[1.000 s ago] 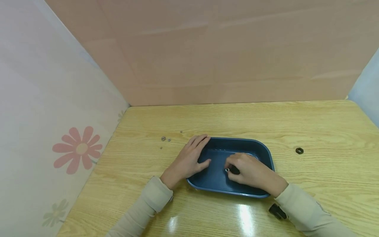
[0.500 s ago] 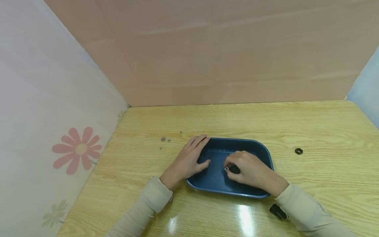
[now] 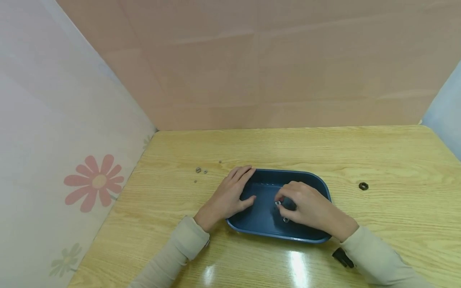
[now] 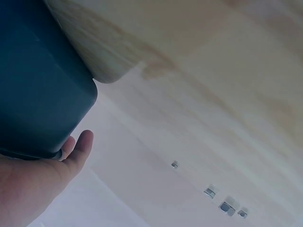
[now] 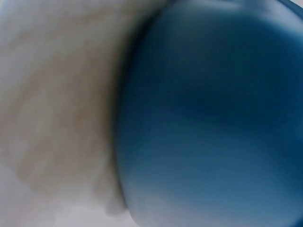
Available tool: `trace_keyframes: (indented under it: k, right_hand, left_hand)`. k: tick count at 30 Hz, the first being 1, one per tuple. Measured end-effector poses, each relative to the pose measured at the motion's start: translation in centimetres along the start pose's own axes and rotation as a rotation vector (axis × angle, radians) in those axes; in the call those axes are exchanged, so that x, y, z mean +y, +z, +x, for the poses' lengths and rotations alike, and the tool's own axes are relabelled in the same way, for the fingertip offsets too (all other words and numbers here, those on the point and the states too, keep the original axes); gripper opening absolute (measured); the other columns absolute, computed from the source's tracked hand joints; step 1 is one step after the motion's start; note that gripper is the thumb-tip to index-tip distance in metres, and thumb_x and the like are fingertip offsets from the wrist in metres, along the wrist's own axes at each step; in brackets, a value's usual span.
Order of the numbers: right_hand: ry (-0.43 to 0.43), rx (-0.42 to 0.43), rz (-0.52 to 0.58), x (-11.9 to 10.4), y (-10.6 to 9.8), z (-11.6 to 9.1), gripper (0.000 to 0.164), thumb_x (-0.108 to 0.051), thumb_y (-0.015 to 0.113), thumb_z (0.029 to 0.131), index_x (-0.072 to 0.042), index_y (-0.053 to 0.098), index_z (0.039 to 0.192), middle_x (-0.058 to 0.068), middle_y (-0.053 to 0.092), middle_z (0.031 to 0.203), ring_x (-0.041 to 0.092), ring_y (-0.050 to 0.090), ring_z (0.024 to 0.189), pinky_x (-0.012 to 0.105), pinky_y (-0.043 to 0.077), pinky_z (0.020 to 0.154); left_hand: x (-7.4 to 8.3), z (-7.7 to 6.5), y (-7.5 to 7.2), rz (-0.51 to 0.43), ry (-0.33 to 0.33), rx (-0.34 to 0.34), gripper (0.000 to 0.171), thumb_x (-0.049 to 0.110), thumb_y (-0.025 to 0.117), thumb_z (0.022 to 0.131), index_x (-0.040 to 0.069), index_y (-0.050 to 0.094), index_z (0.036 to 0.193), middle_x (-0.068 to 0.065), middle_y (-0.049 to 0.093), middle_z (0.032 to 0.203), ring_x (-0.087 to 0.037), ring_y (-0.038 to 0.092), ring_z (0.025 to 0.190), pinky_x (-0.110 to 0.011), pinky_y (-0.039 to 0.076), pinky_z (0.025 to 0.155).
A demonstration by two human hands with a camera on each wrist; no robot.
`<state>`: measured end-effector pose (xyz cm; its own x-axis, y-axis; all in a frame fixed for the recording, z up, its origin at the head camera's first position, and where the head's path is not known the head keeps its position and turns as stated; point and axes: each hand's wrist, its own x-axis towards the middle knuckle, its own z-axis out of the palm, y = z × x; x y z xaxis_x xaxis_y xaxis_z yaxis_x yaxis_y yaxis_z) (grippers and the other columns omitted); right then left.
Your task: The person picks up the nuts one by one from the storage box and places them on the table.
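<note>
My right hand (image 3: 306, 206) is inside the blue tray (image 3: 259, 228), pinching a small silver nut (image 3: 277, 203) between thumb and fingertips. Below that hand a second silver nut (image 3: 286, 219) lies on the tray floor. My left hand (image 3: 228, 196) rests over the tray's left rim, its fingers extended along the far left corner and its thumb reaching inside. In the left wrist view, fingertips (image 4: 84, 144) show past the tray's corner. The right wrist view holds only the blurred tray wall (image 5: 208, 123) and table; the right hand is out of sight there.
Several small metal nuts (image 3: 198, 170) lie on the wooden table (image 3: 173, 152) left of the tray. A larger dark hex nut (image 3: 363, 186) lies to the right. A brown covering (image 3: 259, 72) stands behind the table, and a flower-patterned wall (image 3: 97, 180) at the left.
My right hand has shifted slightly right and opened a wider gap under the fingers, still pinching the silver nut. A second nut now shows below it. The left hand keeps its place.
</note>
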<state>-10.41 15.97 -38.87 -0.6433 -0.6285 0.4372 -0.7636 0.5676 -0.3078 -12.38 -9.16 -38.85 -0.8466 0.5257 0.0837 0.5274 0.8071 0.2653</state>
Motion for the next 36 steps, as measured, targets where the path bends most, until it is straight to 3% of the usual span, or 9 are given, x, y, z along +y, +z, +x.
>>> trace_keyframes:
  k: [13,23,28,36]
  right_hand:
    - [0.075,0.009,-0.014,1.5,-2.7,-0.5,0.014,-0.011,0.077,0.079,-0.017,0.072,0.091,-0.008,0.071,0.090,0.011,0.067,0.085,0.033,0.058,0.071]
    - [0.068,0.061,-0.023,2.6,-4.0,-0.9,0.020,-0.007,0.077,0.075,-0.015,0.072,0.093,-0.008,0.071,0.090,0.012,0.068,0.084,0.036,0.059,0.072]
    - [0.032,0.101,-0.023,3.4,-4.2,-1.2,0.024,-0.006,0.079,0.071,-0.015,0.072,0.092,-0.008,0.071,0.089,0.011,0.067,0.082,0.034,0.059,0.069]
    - [-0.019,0.194,-0.021,4.6,-4.1,-1.7,0.028,-0.002,0.078,0.066,-0.015,0.072,0.091,-0.006,0.073,0.087,0.014,0.068,0.081,0.019,0.052,0.074]
  left_hand:
    - [-0.1,0.0,0.1,0.018,0.021,0.016,0.076,0.038,0.068,0.092,0.011,0.034,0.154,-0.004,0.035,0.158,-0.022,0.035,0.142,-0.040,0.035,0.118]
    - [0.0,0.0,0.0,0.012,0.009,0.008,0.077,0.038,0.068,0.092,0.012,0.033,0.154,-0.003,0.034,0.159,-0.021,0.035,0.143,-0.040,0.034,0.119]
    - [0.0,0.1,0.0,0.016,0.001,0.002,0.077,0.039,0.068,0.091,0.013,0.033,0.154,-0.002,0.034,0.159,-0.021,0.035,0.143,-0.040,0.034,0.119]
    - [0.0,0.0,-0.1,0.009,0.013,0.008,0.076,0.038,0.068,0.092,0.011,0.034,0.154,-0.004,0.034,0.159,-0.022,0.035,0.143,-0.041,0.035,0.118]
